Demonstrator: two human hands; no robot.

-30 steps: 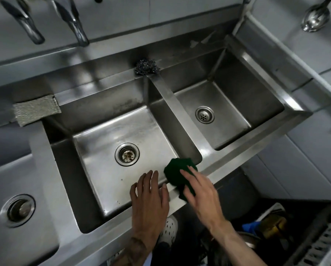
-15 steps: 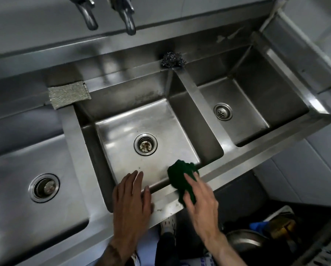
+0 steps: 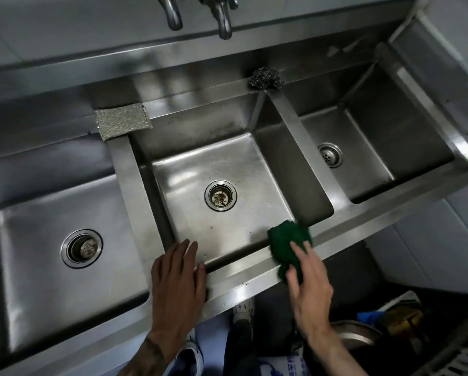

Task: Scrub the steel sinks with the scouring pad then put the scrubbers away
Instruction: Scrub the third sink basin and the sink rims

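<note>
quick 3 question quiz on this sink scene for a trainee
1. True or false: the right hand presses the green pad on the front rim.
2. What lies at the back of the divider right of the middle basin? A steel wool, B silver sponge, C brush.
3. How many drains show?
Key: 1 true; 2 A; 3 three.

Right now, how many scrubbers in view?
3: green scouring pad under the right hand, front rim; silver pad, back ledge left; steel wool ball, back ledge at the right divider. More may hide off-frame.
</note>
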